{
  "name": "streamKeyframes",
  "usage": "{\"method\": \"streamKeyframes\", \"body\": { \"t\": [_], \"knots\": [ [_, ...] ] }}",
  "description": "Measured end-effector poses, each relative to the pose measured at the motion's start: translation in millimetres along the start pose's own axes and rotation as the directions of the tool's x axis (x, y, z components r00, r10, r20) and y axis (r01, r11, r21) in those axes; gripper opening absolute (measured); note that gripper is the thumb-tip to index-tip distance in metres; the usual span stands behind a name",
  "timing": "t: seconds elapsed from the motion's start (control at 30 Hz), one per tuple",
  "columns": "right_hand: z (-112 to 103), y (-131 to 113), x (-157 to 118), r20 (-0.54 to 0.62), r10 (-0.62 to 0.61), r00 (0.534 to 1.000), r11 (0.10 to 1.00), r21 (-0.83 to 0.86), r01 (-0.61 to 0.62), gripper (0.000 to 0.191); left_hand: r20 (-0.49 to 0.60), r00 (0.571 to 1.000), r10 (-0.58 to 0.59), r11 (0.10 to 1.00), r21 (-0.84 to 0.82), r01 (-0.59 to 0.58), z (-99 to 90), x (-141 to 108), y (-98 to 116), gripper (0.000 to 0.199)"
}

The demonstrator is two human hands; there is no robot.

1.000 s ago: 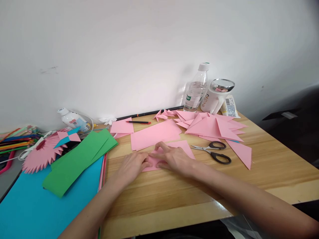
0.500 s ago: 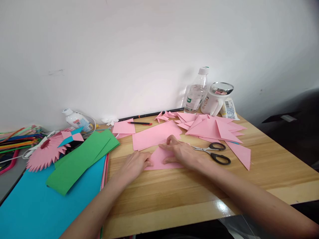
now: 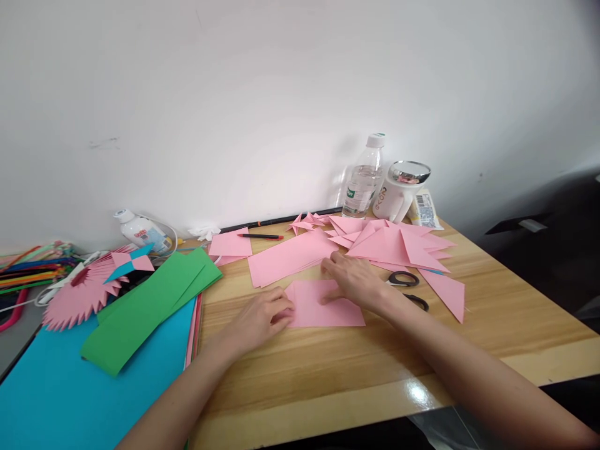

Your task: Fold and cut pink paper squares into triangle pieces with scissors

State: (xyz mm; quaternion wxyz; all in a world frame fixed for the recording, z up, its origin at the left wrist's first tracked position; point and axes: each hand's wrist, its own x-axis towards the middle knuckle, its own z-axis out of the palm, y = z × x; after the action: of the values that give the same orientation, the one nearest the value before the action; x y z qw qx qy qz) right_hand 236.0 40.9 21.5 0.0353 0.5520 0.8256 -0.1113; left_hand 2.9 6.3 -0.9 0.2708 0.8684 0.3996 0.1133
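A sheet of pink paper (image 3: 319, 309) lies on the wooden table between my hands, with a slanted fold at its upper left corner. My left hand (image 3: 262, 317) is closed at the paper's left edge, fingers bent and thumb tip against it. From the right, my right hand (image 3: 354, 279) grips the paper's upper right part, the thumb on its surface and the bent fingers at the top edge. The fingertips' exact contact is partly hidden. Just behind my right wrist are black-handled scissors (image 3: 404, 279), their blades mostly covered by the hand.
Pink strips (image 3: 285, 256), a pen (image 3: 262, 236) and folded pink pieces (image 3: 384, 244) lie behind my hands. A water bottle (image 3: 363, 181) and a white mug (image 3: 398, 194) stand near the wall. Green paper strips (image 3: 145, 312) rest on blue paper (image 3: 112, 406) at the left.
My right hand has shifted slightly right and up, uncovering more of the paper's middle. The raised peak of the paper now lies flatter. My left hand stays at the left edge.
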Motion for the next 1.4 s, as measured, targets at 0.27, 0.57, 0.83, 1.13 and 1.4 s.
{"method": "streamKeyframes", "body": {
  "t": [0.27, 0.57, 0.83, 1.13, 1.4],
  "knots": [
    [-3.2, 18.7, 1.1, -0.002, -0.045, 0.999, 0.993, 0.112, 0.045, 0.009, 0.042, 0.991, -0.126, 0.984, 0.13, 0.12, -2.8, -6.5, 0.6, 0.029],
    [-3.2, 18.3, -3.3, 0.08, -0.483, 0.872, 0.774, 0.504, 0.383, 0.026, -0.063, 0.991, 0.118, 0.978, 0.182, -0.105, 12.5, -1.8, 6.2, 0.021],
    [22.5, 30.4, 0.6, -0.075, -0.376, 0.924, 0.54, 0.792, 0.284, 0.035, -0.155, 0.981, 0.115, 0.954, 0.293, -0.065, 24.7, 3.6, 2.6, 0.029],
    [27.5, 25.0, 2.4, -0.084, -0.276, 0.958, 0.369, 0.911, 0.186, 0.032, -0.215, 0.973, 0.082, 0.951, 0.308, -0.012, 30.6, 4.8, 4.6, 0.043],
    [19.2, 20.7, -4.8, -0.111, -0.354, 0.929, 0.28, 0.935, 0.219, 0.039, -0.138, 0.969, 0.207, 0.9, 0.415, -0.133, 24.3, 7.5, 7.0, 0.028]
  ]
}}
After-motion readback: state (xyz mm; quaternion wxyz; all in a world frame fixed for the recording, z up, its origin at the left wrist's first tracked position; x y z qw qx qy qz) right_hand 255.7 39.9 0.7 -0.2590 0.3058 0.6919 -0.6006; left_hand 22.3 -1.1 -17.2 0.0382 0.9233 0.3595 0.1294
